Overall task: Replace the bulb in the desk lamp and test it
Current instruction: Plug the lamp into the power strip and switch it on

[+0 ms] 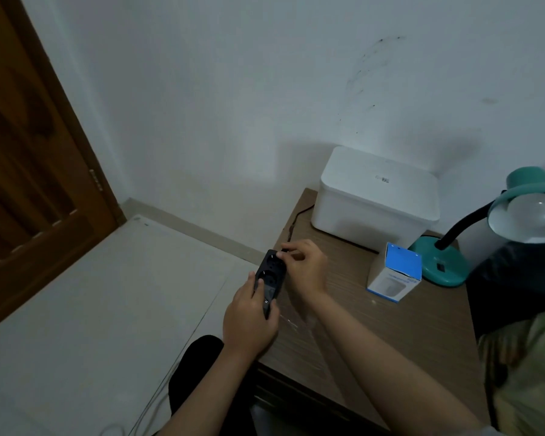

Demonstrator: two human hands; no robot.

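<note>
Left hand wraps the near end of a black plastic power strip, thumb along its face. The strip's long axis runs away from the person, far end at the left edge of the brown wood-grain table. Right hand sits at that far end, fingers curled, pinching a small dark plug, mostly hidden; whether it is seated in the socket I cannot tell. A thin dark cord trails off toward the white lidded plastic box.

Teal gooseneck desk lamp stands right of the box, glossy shade tilted, frosted white bulb fitted and unlit. Blue-and-white cardboard bulb carton stands just beside the lamp base.

Judgement: bulb appears swapped; plugging in for the test is in hand.
</note>
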